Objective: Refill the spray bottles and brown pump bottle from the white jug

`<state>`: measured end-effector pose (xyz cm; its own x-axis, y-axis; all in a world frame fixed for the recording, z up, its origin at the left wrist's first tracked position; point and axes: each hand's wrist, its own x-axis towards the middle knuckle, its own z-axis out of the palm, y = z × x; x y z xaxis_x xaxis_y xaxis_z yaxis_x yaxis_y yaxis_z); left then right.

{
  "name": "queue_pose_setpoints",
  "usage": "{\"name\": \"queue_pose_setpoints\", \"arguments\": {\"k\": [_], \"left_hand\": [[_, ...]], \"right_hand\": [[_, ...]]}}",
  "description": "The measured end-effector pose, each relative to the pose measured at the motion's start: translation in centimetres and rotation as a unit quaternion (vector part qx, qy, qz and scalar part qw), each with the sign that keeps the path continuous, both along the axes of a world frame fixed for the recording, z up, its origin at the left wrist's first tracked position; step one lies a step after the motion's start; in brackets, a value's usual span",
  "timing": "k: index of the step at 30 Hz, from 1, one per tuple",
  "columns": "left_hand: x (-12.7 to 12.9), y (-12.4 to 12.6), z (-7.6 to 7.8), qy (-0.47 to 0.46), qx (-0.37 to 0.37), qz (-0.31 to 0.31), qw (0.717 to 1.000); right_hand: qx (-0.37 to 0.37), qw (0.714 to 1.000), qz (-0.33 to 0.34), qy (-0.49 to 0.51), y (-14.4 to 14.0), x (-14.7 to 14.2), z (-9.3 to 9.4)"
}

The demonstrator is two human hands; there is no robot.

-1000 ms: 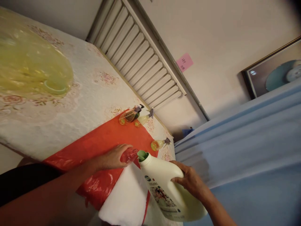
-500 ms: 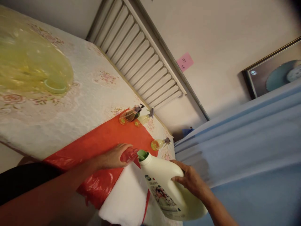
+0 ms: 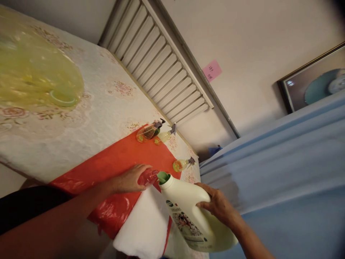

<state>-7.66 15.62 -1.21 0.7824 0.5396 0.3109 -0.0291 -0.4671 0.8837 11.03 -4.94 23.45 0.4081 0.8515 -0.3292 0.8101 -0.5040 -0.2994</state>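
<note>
In the head view, the left hand (image 3: 131, 178) was wrapped around a small clear bottle (image 3: 148, 177), holding it over the red plastic sheet (image 3: 113, 162) on the table (image 3: 81, 118). The right hand (image 3: 219, 205) gripped the big white jug (image 3: 188, 212) by its side, tilted so that its green spout (image 3: 163, 177) sat just at the small bottle's mouth. A white cloth (image 3: 145, 226) lay beneath the jug. Farther off on the sheet stood two spray bottles (image 3: 153, 131), with a third spray bottle (image 3: 183, 164) nearer the edge. A blue curtain (image 3: 275, 172) hung at right.
</note>
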Motion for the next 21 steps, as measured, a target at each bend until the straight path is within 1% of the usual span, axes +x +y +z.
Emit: {"name": "queue_pose_setpoints", "arguments": {"k": [14,21], "left_hand": [[-0.01,-0.07,0.26,-0.002,0.001,-0.009,1.0],[-0.19,-0.13,0.52,-0.005,-0.002,0.001,1.0]], "right_hand": [[-0.008,1.0,-0.006,-0.017,0.04,-0.07,0.19],[-0.006,1.0,-0.002,-0.014,0.08,0.18,0.21]]}}
